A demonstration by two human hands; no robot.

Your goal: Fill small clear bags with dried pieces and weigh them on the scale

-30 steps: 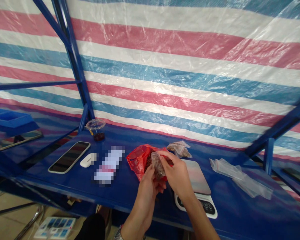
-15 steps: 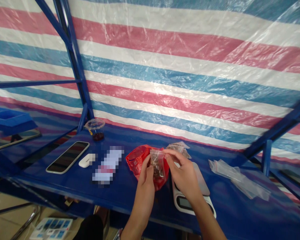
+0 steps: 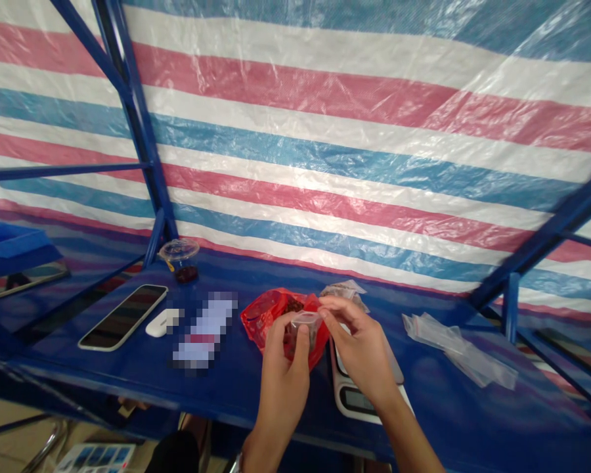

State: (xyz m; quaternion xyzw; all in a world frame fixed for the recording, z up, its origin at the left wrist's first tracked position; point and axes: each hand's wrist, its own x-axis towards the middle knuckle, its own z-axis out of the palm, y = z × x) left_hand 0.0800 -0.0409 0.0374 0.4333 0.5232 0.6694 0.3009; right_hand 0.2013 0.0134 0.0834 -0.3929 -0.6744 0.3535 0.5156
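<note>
Between my hands is a small clear zip bag (image 3: 305, 322) with dark brown bits in it, its mouth spread apart. My left hand (image 3: 286, 368) grips its left side, the thumb across the front. At the upper right corner, my right hand (image 3: 357, 338) pinches the rim. Just behind, a red plastic bag (image 3: 261, 318) lies with its top gaping and brown bits showing inside. A white kitchen scale (image 3: 359, 402) sits beneath my right hand and is partly covered by it. Filled clear bags (image 3: 347, 289) lie behind the scale.
Flat clear bags (image 3: 460, 348) lie to the right. Leftward on the blue table (image 3: 226, 387) are a phone (image 3: 123, 317), a white case (image 3: 158, 323), a blurred-out pale item (image 3: 204, 332) and a lidded cup of dark liquid (image 3: 184, 266). Blue frame bars (image 3: 142, 138) rise behind.
The zip bag has tilted and its mouth has widened under my fingers. My left thumb now lies over its front. The whole view has shifted slightly.
</note>
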